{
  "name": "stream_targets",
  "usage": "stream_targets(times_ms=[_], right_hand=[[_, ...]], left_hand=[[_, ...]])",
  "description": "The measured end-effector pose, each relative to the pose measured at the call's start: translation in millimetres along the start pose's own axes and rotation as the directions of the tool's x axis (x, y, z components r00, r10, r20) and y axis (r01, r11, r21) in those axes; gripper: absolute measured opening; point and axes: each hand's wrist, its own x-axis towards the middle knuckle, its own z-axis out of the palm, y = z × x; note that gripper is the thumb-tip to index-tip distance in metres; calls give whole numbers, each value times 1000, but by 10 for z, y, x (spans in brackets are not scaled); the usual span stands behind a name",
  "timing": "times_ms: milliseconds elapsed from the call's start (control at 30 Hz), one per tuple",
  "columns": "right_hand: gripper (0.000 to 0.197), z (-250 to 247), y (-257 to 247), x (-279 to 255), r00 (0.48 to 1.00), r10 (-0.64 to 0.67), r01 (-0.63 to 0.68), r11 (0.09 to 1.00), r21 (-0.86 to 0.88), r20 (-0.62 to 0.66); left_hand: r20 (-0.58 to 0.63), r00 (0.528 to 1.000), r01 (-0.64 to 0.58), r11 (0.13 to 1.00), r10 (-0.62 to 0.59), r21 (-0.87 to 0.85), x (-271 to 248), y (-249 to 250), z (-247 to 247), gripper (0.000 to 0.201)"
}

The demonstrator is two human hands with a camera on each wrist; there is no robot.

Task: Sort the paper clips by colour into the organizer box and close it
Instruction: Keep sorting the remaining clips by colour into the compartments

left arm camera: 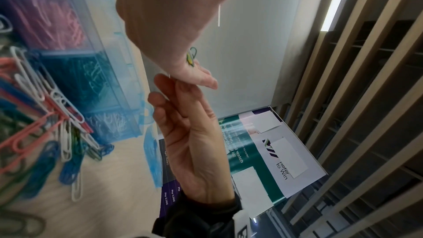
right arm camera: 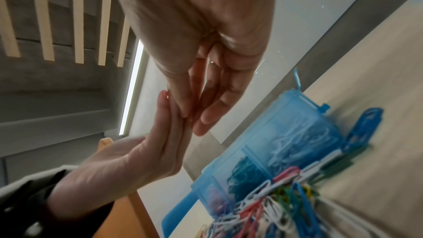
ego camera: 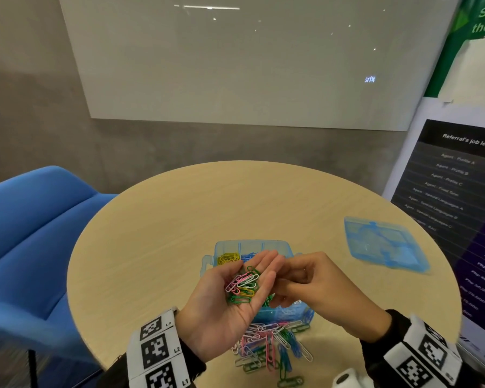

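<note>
The round table (ego camera: pixel 165 219) carries the open organizer box (ego camera: pixel 235 246), half hidden behind both hands; its lid (ego camera: pixel 384 243) — seen clearly only from the head — lies well apart to the right. The loose pile (ego camera: pixel 269 345) lies nearer. The left hand (ego camera: pixel 227 301) cups a palmful of mixed clips (ego camera: pixel 242 285), fingers nearly straight; the right hand (ego camera: pixel 314 281) curls its fingers at the left fingertips (right arm camera: pixel 170 108) — whether it pinches a clip cannot be told.

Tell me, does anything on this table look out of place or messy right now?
Yes. A mixed heap of loose paper clips lies unsorted on the table, right against the near side of the organizer box. The box's lid lies apart, off to the right. The left hand cups more mixed clips over the box.
</note>
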Motion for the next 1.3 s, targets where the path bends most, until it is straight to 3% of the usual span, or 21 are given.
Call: stream_targets(times_ms=[400,667,833,933,1000,1100,1167,1300], right_hand=[[15,-19,-14,-11,996,-91,88,984,-157,-12],[18,-165,5,22,969,-132,49,931,-361,-210],[6,-78,20,-3,981,-93,17,914,-405,-168],[7,-53,-37,-39,956,-206,94,889,-448,-207],[5,-9,-101,-71,927,-333,212,846,-489,-174],[1,109,-145,-116,879,-477,383,725,-573,-17],[7,180,-121,-132,873,-484,417,681,-602,58],[13,246,-52,-123,884,-461,404,672,-620,76]], left_hand=[[-8,998,61,997,-61,49,16,41,-28,41],[-60,988,-143,990,141,-19,36,198,-64,39],[-72,981,-176,983,180,50,33,233,-25,41],[-63,985,-159,984,164,81,39,195,-29,44],[-43,989,-138,987,142,87,37,159,-23,45],[-25,991,-128,988,130,83,42,89,-12,44],[-41,991,-119,988,124,94,47,39,-27,43],[-71,994,-81,995,85,65,46,-59,-59,39]])
